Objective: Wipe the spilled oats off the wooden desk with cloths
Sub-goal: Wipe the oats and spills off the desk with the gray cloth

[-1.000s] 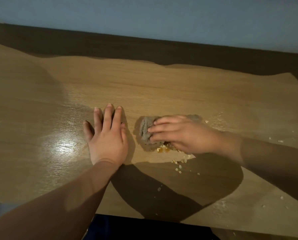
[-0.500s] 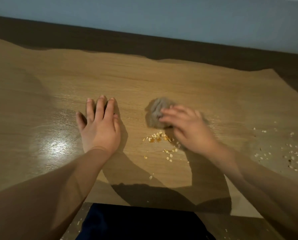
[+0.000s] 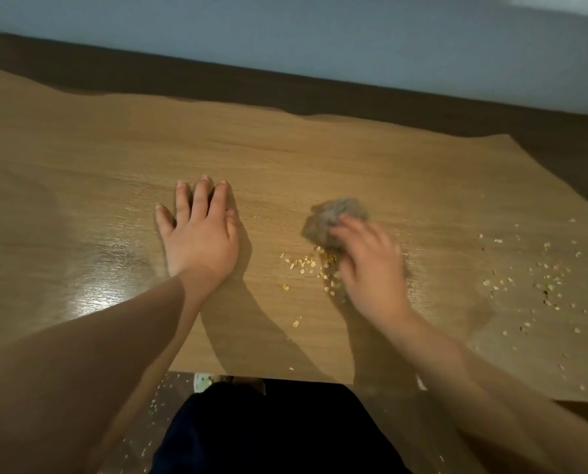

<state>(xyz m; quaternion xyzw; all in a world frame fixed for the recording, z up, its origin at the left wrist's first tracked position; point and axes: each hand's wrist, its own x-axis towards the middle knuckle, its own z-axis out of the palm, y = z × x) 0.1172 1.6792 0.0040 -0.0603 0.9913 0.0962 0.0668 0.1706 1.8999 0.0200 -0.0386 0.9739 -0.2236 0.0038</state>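
Head view: right hand [image 3: 371,265] on a bunched grey cloth [image 3: 333,217] right of frame centre, left hand [image 3: 200,241] flat on the tabletop [image 3: 285,159].

The cloth is a crumpled lump, slightly longer from lower left to upper right. It sits up and left of the right hand, under its fingertips. Blur hides whether those fingers grip or only press. Oats [image 3: 308,263] lie just below the cloth, and a second patch [image 3: 545,278] lies near the right edge. The left hand rests palm down with its fingers straight, well left of the cloth.
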